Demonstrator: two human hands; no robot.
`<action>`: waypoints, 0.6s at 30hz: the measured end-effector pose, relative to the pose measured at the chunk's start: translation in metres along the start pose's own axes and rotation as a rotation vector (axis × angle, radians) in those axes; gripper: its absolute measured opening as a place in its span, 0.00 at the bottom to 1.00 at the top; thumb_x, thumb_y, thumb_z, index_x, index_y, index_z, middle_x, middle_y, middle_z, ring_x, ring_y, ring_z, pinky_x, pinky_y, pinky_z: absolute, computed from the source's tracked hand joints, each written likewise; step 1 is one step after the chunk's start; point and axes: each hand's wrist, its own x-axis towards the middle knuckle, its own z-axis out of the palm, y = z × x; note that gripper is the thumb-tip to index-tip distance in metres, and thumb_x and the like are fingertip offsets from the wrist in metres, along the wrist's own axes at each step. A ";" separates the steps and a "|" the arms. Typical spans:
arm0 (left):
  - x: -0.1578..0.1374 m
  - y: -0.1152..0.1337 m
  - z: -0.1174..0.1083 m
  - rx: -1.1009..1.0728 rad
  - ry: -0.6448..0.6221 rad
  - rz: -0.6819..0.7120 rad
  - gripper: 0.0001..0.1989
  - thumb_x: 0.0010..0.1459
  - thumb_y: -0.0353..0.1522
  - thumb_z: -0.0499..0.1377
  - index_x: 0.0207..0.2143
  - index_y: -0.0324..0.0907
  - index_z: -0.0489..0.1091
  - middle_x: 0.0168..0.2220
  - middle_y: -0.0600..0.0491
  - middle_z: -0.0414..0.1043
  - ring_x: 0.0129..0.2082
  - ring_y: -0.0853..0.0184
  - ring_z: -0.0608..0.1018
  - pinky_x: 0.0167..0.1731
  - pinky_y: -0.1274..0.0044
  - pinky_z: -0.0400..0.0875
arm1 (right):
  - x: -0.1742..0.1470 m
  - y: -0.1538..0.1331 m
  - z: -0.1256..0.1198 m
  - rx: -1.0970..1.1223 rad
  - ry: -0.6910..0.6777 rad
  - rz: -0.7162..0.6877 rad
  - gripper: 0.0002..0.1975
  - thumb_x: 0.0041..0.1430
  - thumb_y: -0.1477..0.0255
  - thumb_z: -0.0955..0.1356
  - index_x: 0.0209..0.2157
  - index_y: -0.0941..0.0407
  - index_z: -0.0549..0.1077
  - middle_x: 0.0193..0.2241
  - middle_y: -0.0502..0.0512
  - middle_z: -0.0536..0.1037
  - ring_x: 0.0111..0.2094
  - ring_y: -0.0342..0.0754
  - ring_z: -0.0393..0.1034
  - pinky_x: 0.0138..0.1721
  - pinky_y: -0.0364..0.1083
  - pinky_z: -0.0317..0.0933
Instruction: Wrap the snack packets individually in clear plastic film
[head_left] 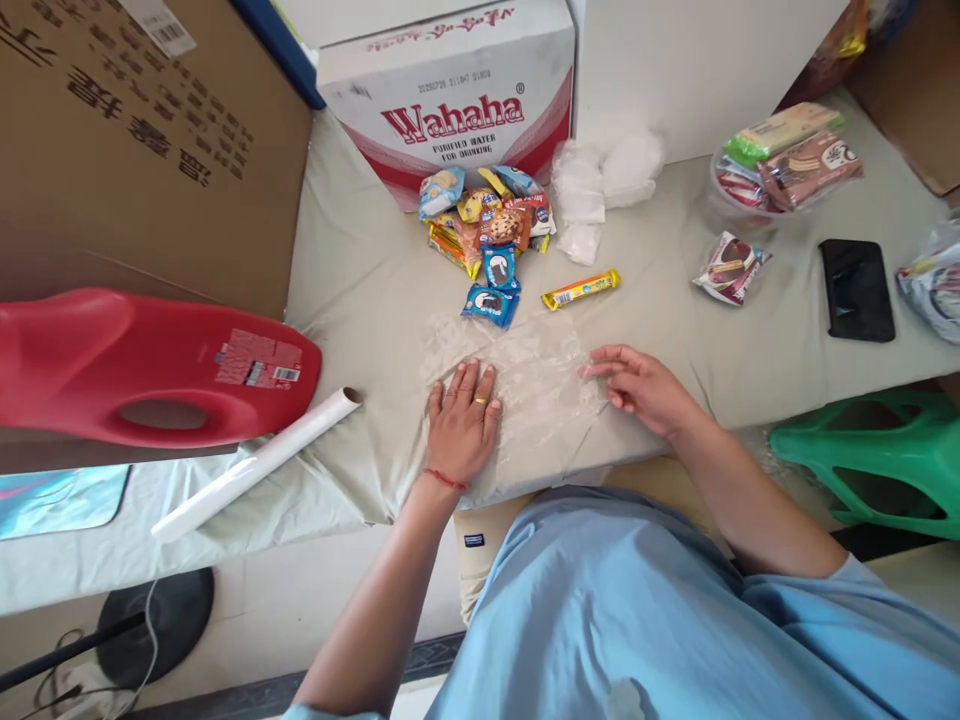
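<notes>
In round clear plastic tub (744, 216): green and brown wrapped snacks (814, 168). On pale cloth-covered surface (360, 300): thin clear plastic film (541, 392), flat, wrinkled, long axis indistinct. Left grip (460, 425): spread, palm-down on film. Right grip (643, 390): half-curled at film's right edge, pinch indeterminable.

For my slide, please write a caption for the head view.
Left hand flat on clear film, right hand at its edge, wrapped snacks beyond.
</notes>
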 end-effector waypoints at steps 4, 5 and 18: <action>-0.001 0.003 -0.005 0.124 -0.065 -0.004 0.29 0.75 0.41 0.44 0.72 0.44 0.61 0.76 0.44 0.55 0.76 0.52 0.57 0.73 0.52 0.46 | -0.013 0.004 -0.002 -0.175 -0.285 0.043 0.41 0.52 0.69 0.77 0.67 0.47 0.63 0.62 0.61 0.75 0.25 0.35 0.64 0.25 0.40 0.59; -0.001 0.004 -0.006 0.150 -0.077 -0.008 0.29 0.75 0.41 0.43 0.73 0.44 0.60 0.76 0.44 0.54 0.76 0.53 0.57 0.73 0.53 0.46 | -0.014 0.003 0.000 -0.206 -0.336 0.034 0.43 0.54 0.67 0.77 0.69 0.47 0.60 0.61 0.61 0.76 0.27 0.36 0.66 0.27 0.40 0.60; -0.001 0.006 -0.006 0.199 -0.083 -0.006 0.30 0.75 0.41 0.42 0.74 0.43 0.57 0.77 0.46 0.52 0.77 0.54 0.56 0.73 0.53 0.48 | -0.047 0.022 -0.010 -0.580 -0.396 0.126 0.19 0.63 0.55 0.69 0.30 0.57 0.76 0.27 0.51 0.78 0.27 0.43 0.61 0.33 0.44 0.54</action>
